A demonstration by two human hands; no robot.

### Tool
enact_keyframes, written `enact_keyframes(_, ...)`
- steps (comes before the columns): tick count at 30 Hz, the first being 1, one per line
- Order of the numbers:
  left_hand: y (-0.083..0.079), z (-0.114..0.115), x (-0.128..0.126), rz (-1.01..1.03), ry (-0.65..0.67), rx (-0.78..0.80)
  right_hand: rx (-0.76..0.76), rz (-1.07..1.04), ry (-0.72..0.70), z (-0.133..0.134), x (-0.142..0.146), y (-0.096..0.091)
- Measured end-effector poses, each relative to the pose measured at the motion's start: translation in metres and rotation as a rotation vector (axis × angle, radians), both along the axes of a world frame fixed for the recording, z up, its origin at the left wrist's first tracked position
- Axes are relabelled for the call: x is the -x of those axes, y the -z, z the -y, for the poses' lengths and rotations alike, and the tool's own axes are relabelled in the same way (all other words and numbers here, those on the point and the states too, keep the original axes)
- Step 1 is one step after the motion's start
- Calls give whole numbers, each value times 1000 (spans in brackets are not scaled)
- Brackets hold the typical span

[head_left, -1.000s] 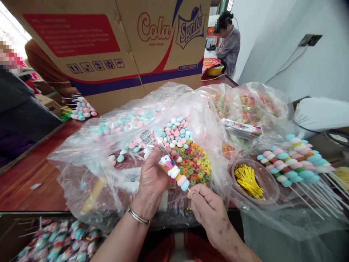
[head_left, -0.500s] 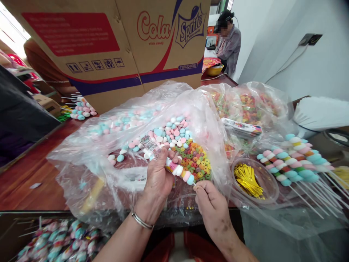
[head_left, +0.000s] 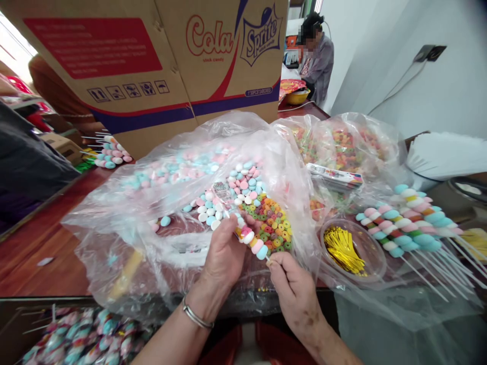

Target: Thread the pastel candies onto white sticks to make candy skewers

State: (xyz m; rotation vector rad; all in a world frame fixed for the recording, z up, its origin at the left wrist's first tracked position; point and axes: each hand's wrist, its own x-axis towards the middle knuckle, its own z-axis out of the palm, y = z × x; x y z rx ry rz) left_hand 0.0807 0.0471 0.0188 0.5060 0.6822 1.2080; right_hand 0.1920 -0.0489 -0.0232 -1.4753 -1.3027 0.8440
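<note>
My left hand [head_left: 226, 251] is wrapped round a marshmallow skewer [head_left: 255, 244] and the clear printed wrapper [head_left: 222, 191] over its upper part. Pink, white, yellow and blue pieces show below that hand, outside the wrapper. At the lower end, my right hand [head_left: 291, 279] pinches the thin white stick just under the blue marshmallow. Behind the hands lie loose pastel marshmallows [head_left: 243, 185] and colourful gummy rings [head_left: 272, 223], heaped inside an opened clear plastic bag [head_left: 283, 157]. The palm side of my left hand hides part of the skewer.
Finished-looking skewers [head_left: 409, 223] are piled at right beside a round tub [head_left: 380, 263] of gold twist ties [head_left: 342, 251]. A large carton [head_left: 140, 45] stands behind. Wrapped skewers [head_left: 87, 337] fill a box below left. One person [head_left: 319, 61] sits at the back.
The wrapper's printed top has shifted slightly up and right over the skewer. Both hands keep their hold, and the whole view has moved a little.
</note>
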Motion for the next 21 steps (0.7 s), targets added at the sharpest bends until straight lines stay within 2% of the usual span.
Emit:
enact_keyframes(6,-3,-24,12,74,8,26,123,-215,-64,3,-2,3)
enact_keyframes(11,-5,-23,3,51,4,-15,166,-333,-67,3,3,6)
enact_keyframes(15,-3,-17,-5,-12,-112,-78,184,-420,26,3,8,8)
enact_keyframes(17,-1,-14,-8,-15,-181,-87,190,-366,43,4,12,7)
enact_keyframes(21,1,-8,-16,-39,-233,-71,37,83,47,4,19,3)
